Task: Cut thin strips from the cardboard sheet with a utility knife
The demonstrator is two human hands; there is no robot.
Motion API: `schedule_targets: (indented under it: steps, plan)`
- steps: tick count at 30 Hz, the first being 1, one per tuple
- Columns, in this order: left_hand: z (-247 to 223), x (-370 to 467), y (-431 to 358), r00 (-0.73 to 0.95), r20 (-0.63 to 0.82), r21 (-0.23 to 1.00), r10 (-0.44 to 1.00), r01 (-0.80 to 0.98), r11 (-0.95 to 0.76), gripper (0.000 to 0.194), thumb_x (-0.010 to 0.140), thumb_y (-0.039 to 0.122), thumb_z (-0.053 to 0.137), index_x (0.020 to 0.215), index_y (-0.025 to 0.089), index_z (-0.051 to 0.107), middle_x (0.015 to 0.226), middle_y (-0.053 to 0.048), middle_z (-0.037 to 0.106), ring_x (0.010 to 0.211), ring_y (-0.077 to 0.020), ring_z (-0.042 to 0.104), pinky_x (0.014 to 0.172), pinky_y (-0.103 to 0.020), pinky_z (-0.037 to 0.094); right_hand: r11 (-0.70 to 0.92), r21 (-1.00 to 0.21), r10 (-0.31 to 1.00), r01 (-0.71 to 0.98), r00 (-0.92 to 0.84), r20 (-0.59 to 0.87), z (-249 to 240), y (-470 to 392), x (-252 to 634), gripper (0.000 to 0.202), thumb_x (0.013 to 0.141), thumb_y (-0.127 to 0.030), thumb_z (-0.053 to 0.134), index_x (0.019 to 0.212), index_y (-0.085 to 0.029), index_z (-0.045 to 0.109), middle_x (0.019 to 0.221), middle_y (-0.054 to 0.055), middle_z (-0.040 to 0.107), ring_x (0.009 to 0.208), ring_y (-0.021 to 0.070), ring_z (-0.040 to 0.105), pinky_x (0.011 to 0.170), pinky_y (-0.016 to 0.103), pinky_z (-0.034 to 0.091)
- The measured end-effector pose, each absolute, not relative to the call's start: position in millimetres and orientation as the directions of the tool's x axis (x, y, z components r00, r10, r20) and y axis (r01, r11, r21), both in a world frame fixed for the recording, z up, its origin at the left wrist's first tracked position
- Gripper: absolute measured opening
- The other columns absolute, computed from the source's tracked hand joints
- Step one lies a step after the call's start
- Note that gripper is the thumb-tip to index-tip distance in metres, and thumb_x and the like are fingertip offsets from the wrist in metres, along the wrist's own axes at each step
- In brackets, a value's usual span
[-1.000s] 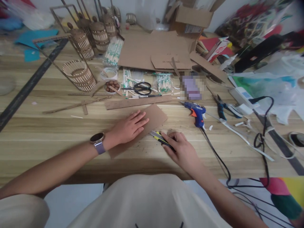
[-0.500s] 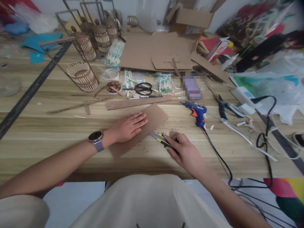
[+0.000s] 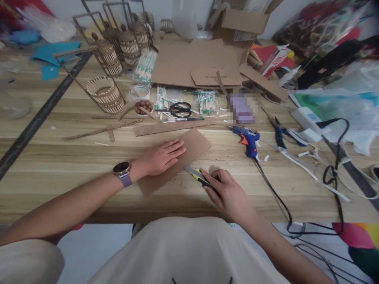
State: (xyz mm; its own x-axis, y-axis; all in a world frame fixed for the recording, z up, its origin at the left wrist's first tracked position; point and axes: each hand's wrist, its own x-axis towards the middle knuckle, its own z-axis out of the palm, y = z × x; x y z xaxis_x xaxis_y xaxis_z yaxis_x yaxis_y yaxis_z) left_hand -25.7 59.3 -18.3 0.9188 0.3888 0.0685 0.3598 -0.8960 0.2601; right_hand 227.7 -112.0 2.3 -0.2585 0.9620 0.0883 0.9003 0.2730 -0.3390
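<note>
My left hand (image 3: 166, 157) lies flat with its fingers spread on a brown cardboard piece (image 3: 197, 146), which sits slanted on the wooden table. In my right hand (image 3: 226, 189) is a yellow and black utility knife (image 3: 199, 176), its blade pointing left at the lower edge of the cardboard. A long cardboard strip (image 3: 174, 127) lies just behind the piece. To the right rests a blue glue gun (image 3: 250, 140) with an orange trigger.
Black scissors (image 3: 180, 109), a bowl of brown beads (image 3: 143, 107) and tape roll (image 3: 139, 92) stand behind. A stick basket (image 3: 106, 96) is at the left, pliers (image 3: 280, 134) at the right. The glue gun's cord (image 3: 274, 195) runs over the front edge.
The view has shifted slightly, moving the background a little to the right. The knife in my right hand has moved slightly left along the cardboard's edge. My left hand stays on the cardboard.
</note>
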Motion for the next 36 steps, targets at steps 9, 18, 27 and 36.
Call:
schedule_targets:
  steps: [9,18,27,36]
  plan:
    - [-17.7,-25.2,59.8,0.918,0.065,0.288,0.390,0.357,-0.889,0.052,0.109,0.035,0.027,0.155,0.014,0.042,0.165,-0.012,0.033,0.155,-0.0268,0.026,0.127,-0.049,0.025,0.283,-0.317,0.959,0.905,-0.273,0.075,4.7,-115.6,218.3,0.047,0.100,-0.030,0.049,0.144,-0.016,0.057,0.103,0.013,0.060,0.098,0.0268,0.061,0.082,0.041,0.061]
    - [-17.5,-25.4,59.9,0.918,0.087,0.290,0.387,0.349,-0.891,0.051,0.109,0.035,0.028,0.153,0.015,0.044,0.164,-0.011,0.034,0.155,-0.0248,0.026,0.127,-0.046,0.024,0.332,-0.300,0.943,0.894,-0.322,0.084,-0.5,-119.0,209.4,0.048,0.098,-0.028,0.051,0.145,-0.020,0.056,0.102,0.012,0.061,0.097,0.0259,0.061,0.080,0.041,0.062]
    - [-21.4,-25.3,61.3,0.914,0.079,0.301,0.398,0.359,-0.884,0.050,0.109,0.034,0.030,0.154,0.016,0.043,0.165,-0.010,0.033,0.156,-0.0243,0.023,0.128,-0.047,0.022,0.369,-0.283,0.929,0.885,-0.363,0.075,-1.0,-117.1,196.9,0.048,0.094,-0.024,0.055,0.141,-0.019,0.058,0.103,0.013,0.061,0.096,0.0262,0.061,0.078,0.040,0.061]
    - [-16.8,-24.6,60.7,0.913,0.066,0.309,0.403,0.365,-0.878,0.050,0.109,0.033,0.029,0.154,0.016,0.043,0.165,-0.010,0.033,0.155,-0.0240,0.024,0.127,-0.046,0.022,0.393,-0.270,0.918,0.879,-0.390,0.064,2.2,-118.6,189.9,0.047,0.095,-0.023,0.053,0.141,-0.017,0.058,0.101,0.012,0.060,0.095,0.0247,0.060,0.076,0.036,0.059]
